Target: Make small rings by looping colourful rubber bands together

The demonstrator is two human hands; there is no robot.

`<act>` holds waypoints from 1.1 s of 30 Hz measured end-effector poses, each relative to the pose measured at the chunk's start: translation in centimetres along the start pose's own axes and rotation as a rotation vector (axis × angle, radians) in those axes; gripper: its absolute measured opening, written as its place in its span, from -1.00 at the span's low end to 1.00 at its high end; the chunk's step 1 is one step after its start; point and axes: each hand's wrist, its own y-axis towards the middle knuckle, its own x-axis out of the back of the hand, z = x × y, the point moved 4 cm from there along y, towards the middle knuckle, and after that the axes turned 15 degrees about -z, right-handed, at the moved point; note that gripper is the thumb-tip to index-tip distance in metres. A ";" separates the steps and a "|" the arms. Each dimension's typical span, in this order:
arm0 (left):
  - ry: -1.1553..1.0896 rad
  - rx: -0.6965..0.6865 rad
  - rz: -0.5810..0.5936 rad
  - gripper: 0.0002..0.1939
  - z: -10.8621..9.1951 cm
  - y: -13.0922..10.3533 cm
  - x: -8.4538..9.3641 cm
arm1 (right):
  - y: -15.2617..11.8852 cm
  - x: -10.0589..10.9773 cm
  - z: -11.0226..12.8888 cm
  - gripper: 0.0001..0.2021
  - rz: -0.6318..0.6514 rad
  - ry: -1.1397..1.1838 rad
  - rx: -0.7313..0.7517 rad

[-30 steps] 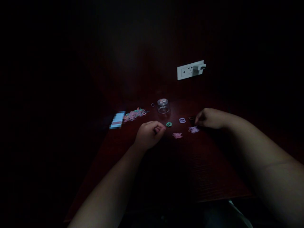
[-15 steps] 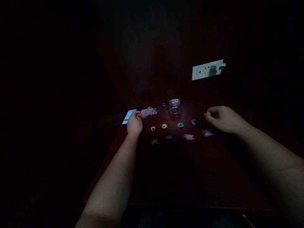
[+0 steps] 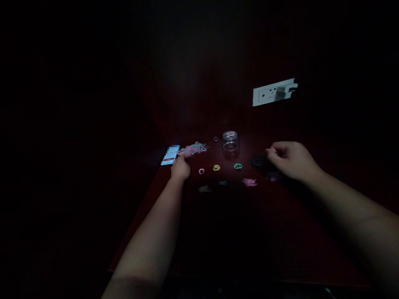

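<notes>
My left hand (image 3: pixel 181 167) is at the near-left edge of a tangled, multicoloured pile of small bands (image 3: pixel 195 149), close to a lit phone (image 3: pixel 170 155). Its fingers are mostly hidden by the hand itself. Over the right part of the table, my right hand (image 3: pixel 289 158) is closed in a pinch; whatever it may hold is too small and dark to make out. Below and left of it lie dim purple rings (image 3: pixel 257 162) and a shaded purple bundle (image 3: pixel 274 177). Green rings (image 3: pixel 238 166), yellow rings (image 3: pixel 216 167) and a pink ring (image 3: pixel 201 171) continue that row leftward.
A clear lidded jar (image 3: pixel 230 142) stands behind the rings, with a single small ring (image 3: pixel 215 138) to its left. Nearer me are a pink bundle (image 3: pixel 249 182), a bluish one (image 3: pixel 222 182) and a pale one (image 3: pixel 205 189). A wall socket (image 3: pixel 268 94) holds a plug.
My left hand has drawn slightly nearer and right, off the pile's left end. My right hand stays pinched, nearly in place; its shadow now darkens the purple rings and bundle.
</notes>
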 end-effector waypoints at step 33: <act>-0.015 -0.072 -0.070 -0.63 -1.5 0.5 0.5 | -0.6 -1.2 0.6 -0.65 0.076 0.091 0.040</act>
